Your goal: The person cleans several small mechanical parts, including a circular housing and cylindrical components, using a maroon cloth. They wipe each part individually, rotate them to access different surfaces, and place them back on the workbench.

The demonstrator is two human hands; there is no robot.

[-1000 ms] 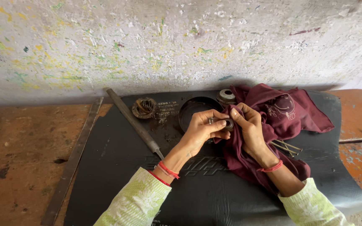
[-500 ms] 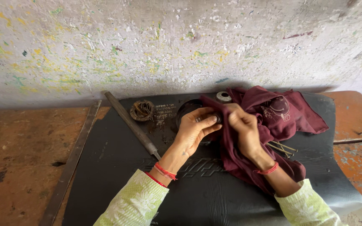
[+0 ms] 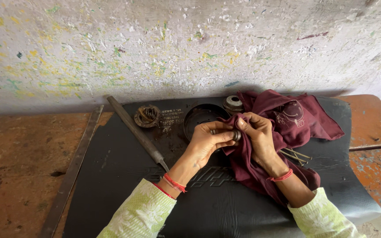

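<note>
We see both hands meeting over a black rubber mat (image 3: pixel 111 185) laid on a worn, rust-coloured bench (image 3: pixel 14 176). The left hand (image 3: pixel 206 143) has its grip closed on a small dark metal ring-shaped part (image 3: pixel 236 135), thumb below and fingers curled over it. The right hand (image 3: pixel 256 136) presses a fold of maroon cloth (image 3: pixel 296 119) against the same part, its grip narrow and pinched through the fabric; the part sits between the two grips, touching both. The cloth spreads away to the right of the right grip and drapes down under the right wrist, which wears a red thread band (image 3: pixel 281 177); the left wrist bears red bands (image 3: pixel 173 182) too.

Just beyond the left grip we note a round dark recess (image 3: pixel 199 115) in the mat. Beyond the right grip, near the wall, stands a small round metal cap (image 3: pixel 233 102), partly against the cloth. To the left of the left grip lies a long file (image 3: pixel 133 130), and past it a rusty coiled ring (image 3: pixel 147 115). Thin metal rods (image 3: pixel 297 155) show just right of the right wrist. A flat metal strip (image 3: pixel 73 169) lies along the mat's left edge.
</note>
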